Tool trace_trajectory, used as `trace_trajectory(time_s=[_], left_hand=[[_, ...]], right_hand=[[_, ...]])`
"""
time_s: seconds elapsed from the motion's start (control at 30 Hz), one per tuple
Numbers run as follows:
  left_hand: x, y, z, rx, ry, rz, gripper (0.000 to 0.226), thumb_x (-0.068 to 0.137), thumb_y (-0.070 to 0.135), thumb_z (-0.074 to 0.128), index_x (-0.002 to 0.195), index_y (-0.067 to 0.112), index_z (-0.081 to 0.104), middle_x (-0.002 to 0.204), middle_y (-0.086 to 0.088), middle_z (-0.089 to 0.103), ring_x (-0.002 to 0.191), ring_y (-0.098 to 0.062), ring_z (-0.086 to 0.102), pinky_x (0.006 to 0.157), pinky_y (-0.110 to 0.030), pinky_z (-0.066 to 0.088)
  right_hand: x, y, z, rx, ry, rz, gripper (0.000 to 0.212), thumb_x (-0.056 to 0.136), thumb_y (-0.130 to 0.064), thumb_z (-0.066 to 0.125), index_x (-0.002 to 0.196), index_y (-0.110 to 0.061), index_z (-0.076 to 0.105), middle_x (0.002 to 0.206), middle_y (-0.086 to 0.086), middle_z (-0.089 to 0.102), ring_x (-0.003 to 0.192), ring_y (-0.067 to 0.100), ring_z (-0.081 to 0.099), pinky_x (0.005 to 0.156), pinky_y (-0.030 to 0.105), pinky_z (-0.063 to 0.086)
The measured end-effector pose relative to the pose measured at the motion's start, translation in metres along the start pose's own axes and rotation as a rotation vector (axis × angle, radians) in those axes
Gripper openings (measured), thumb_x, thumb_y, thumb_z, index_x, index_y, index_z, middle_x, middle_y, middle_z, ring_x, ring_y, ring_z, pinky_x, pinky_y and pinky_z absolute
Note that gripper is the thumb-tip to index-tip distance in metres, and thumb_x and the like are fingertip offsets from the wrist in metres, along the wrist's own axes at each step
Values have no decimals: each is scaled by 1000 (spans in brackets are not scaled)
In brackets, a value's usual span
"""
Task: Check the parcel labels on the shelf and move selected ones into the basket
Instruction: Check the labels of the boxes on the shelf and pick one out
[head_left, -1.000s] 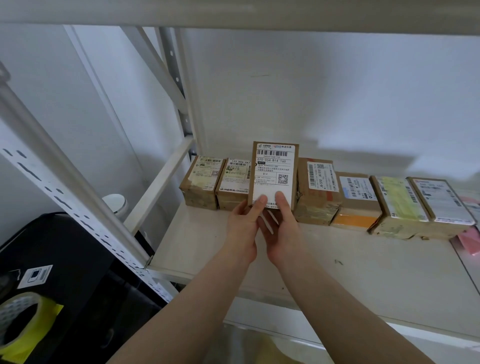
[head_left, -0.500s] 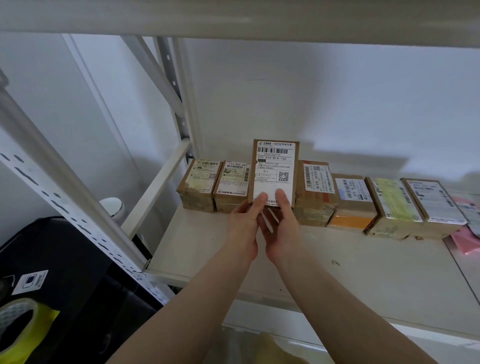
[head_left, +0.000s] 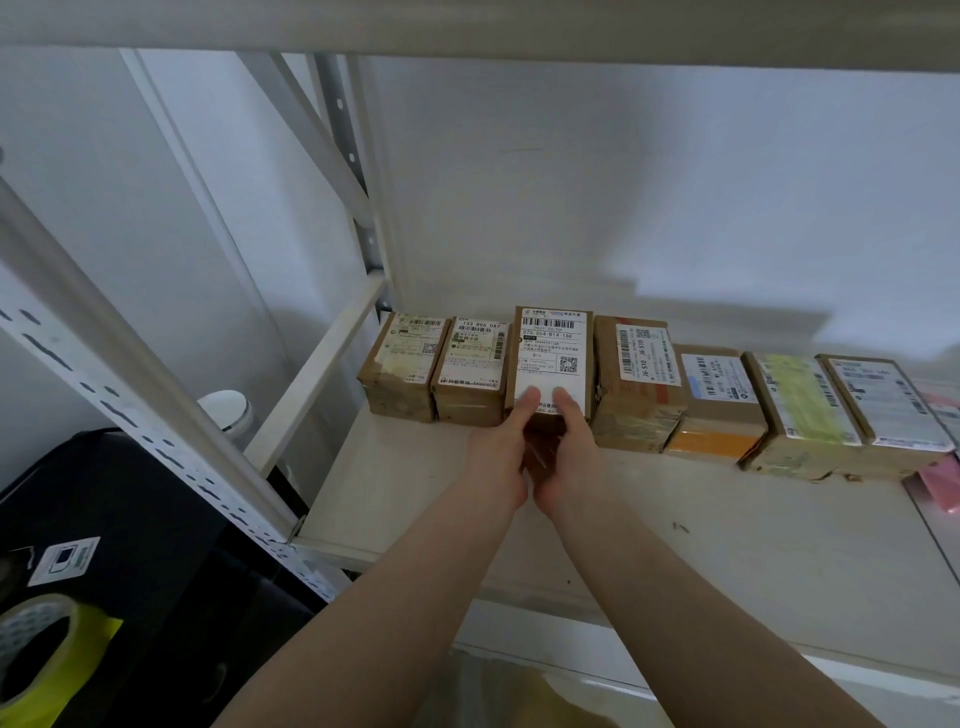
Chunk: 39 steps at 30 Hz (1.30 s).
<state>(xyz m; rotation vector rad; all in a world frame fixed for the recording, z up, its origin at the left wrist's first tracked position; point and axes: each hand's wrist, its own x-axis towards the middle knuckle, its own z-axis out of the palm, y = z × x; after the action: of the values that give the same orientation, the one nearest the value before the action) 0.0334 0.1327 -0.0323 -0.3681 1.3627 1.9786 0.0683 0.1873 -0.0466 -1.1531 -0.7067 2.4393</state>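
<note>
Taking the white shelf board (head_left: 649, 525) as our landmark, we begin off its left end: a roll of yellow tape (head_left: 49, 657) lies low at the frame's edge, on a black case (head_left: 156, 519) carrying a small white sticker. A perforated white upright (head_left: 130, 410) slants across in front of that case, and a white round-topped object (head_left: 224, 410) sits behind it, just left of the board.

Along the back of the board we count 7 cardboard parcels in a row, labels facing up. The leftmost parcel (head_left: 402, 371) and the second parcel (head_left: 472, 376) touch side by side. The third, the held parcel (head_left: 553, 353), stands tilted up taller than its neighbours, its white barcode label toward us. Our left hand (head_left: 496, 457) and right hand (head_left: 566, 457) grip its lower end, thumbs pressed on the label's bottom, fingers curled beneath. To its right sit a taped brown parcel (head_left: 636, 384), an orange-fronted parcel (head_left: 719, 410), a yellow-green labelled parcel (head_left: 802, 415) and a white-labelled parcel (head_left: 888, 410). A pink packet (head_left: 940, 483) lies at the board's right end.
</note>
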Motion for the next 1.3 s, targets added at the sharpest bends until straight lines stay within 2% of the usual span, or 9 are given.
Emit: trace_trajectory(time_s=[0.2,0.27,0.43,0.63,0.8,0.97,1.1,1.23,1.3], left_hand=[[21,4,4,50,36,-91,57,70,43,82,111,7,67,90,-9,73,77,-20,69,56,-27,52],[27,4,5,55,54,-89,54,72,41,81,109,5,66,86,-10,71,74,-22,68,58,-29,52],[37,2,9,51,97,-103,50,77,40,78,111,5,64,82,-9,67,72,-24,66,69,-35,54],[45,-2,12,44,186,-78,89,54,55,83,126,9,56,109,-14,70,93,-34,68,81,-46,58],[62,-11,13,113,235,-68,122,19,71,72,126,13,53,108,-14,68,92,-37,68,84,-52,56],[73,-18,10,186,253,-69,128,15,75,69,125,13,52,106,-13,69,91,-36,68,83,-50,56],[80,-23,9,233,250,-62,127,15,76,69,125,15,52,104,-13,69,90,-36,68,82,-51,56],[73,-20,12,248,272,-66,126,15,78,66,123,14,55,100,-11,69,87,-35,68,80,-48,58],[60,-14,16,241,255,-59,118,24,77,68,122,13,56,99,-10,69,87,-33,67,81,-47,58]], right_hand=[[12,-6,11,-33,46,5,42,81,-42,78,104,-10,68,104,14,74,96,31,71,93,49,55],[14,-10,14,-64,70,6,38,83,-40,76,98,-8,64,99,15,72,92,33,70,86,50,57],[19,-14,17,-146,112,0,46,84,-41,75,113,-7,62,92,11,68,80,29,67,72,41,55],[19,-15,12,-234,135,-10,58,83,-42,76,124,-4,60,113,15,70,97,32,69,84,45,58],[22,-16,6,-287,158,-18,46,83,-48,73,98,-8,57,91,13,69,81,30,69,77,44,59],[25,-14,5,-364,223,-44,51,80,-55,72,80,-9,51,82,12,66,77,29,67,86,50,58],[26,-12,3,-369,232,-43,69,75,-62,73,106,-1,60,90,12,69,81,30,70,79,45,60],[24,-15,-2,-363,233,-43,49,82,-53,71,82,-6,58,95,14,69,97,35,70,87,49,58],[23,-16,-2,-373,235,-38,49,81,-54,72,84,-7,60,83,12,68,87,33,69,87,48,58]])
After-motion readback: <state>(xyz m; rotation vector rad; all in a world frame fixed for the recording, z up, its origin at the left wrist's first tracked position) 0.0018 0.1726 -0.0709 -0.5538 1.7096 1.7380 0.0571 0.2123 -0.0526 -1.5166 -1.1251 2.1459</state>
